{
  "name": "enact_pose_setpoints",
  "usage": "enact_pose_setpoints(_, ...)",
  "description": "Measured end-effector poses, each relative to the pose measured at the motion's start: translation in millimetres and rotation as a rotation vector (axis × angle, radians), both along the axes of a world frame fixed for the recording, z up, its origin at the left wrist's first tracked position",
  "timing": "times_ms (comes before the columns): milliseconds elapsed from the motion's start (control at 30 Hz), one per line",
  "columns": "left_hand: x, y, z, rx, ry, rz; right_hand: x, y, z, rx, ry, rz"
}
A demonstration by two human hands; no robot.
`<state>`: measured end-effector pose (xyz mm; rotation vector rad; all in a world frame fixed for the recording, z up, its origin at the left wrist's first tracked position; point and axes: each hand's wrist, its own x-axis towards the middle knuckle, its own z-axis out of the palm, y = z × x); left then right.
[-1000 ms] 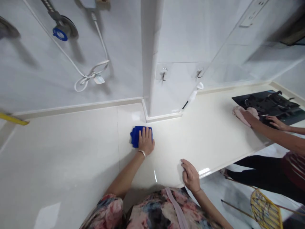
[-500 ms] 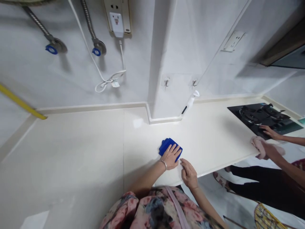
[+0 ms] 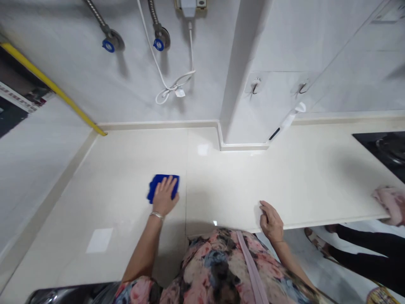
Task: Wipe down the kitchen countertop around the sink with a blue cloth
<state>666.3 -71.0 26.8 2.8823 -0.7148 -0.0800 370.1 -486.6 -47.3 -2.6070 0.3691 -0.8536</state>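
A folded blue cloth (image 3: 154, 182) lies on the cream countertop (image 3: 228, 181), left of a thin seam. My left hand (image 3: 165, 197), with a bracelet at its wrist, holds the cloth down under its palm and outstretched fingers. My right hand (image 3: 272, 220) is at the front edge of the counter, well to the right of the cloth. It holds nothing; its index finger is extended, the thumb is apart from it and the other fingers are loosely bent.
A pillar (image 3: 243, 105) with hooks (image 3: 255, 88) juts out behind the counter. A white handled tool (image 3: 286, 122) leans or hangs beside it. The black stove (image 3: 387, 147) and a pink cloth (image 3: 392, 204) are at right, above another person's legs (image 3: 363, 249). A yellow pipe (image 3: 60, 93) runs down at left.
My left hand has slid the blue cloth leftward across the seam. My right hand remains near the front edge. The view has turned left, and the other person's hands are out of sight.
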Motion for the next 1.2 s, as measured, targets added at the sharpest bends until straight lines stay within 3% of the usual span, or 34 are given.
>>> enact_pose_setpoints(133, 41.5, 80.2, 12.4, 0.082, 0.010, 0.369, 0.6, 0.6, 2.0, -0.007, -0.012, 0.003)
enact_pose_setpoints(267, 74.5, 132.8, 23.1, 0.177, 0.115, 0.501, 0.9, 0.7, 4.9, -0.025, -0.018, 0.007)
enact_pose_setpoints(367, 83.4, 138.5, 20.5, 0.154, 0.069, 0.536, 0.7, 1.0, 7.0, -0.028, -0.019, 0.007)
enact_pose_setpoints(567, 74.3, 110.6, 6.8, 0.148, 0.012, 0.574, -1.4, 1.4, 7.1, -0.012, -0.016, -0.003)
enact_pose_setpoints(667, 67.6, 88.6, 6.3, 0.158, 0.012, 0.499, -2.3, 1.3, 7.6, 0.000, -0.002, -0.001)
enact_pose_setpoints(767, 60.2, 49.5, 6.6, 0.142, -0.007, 0.412, -2.3, 1.4, 8.7, 0.003, 0.004, 0.002)
enact_pose_setpoints(1000, 25.3, -99.8, 3.7, 0.056, 0.000, 0.084, -0.3, 1.0, 7.0, 0.003, 0.009, 0.009)
enact_pose_setpoints(1100, -11.2, -165.3, 0.2, 0.005, 0.049, -0.103, 0.7, -0.3, 4.8, -0.004, 0.004, 0.019)
enact_pose_setpoints(1200, -55.9, -214.7, -5.2, -0.080, 0.086, -0.320, 2.2, -1.9, 3.8, -0.004, 0.003, 0.025)
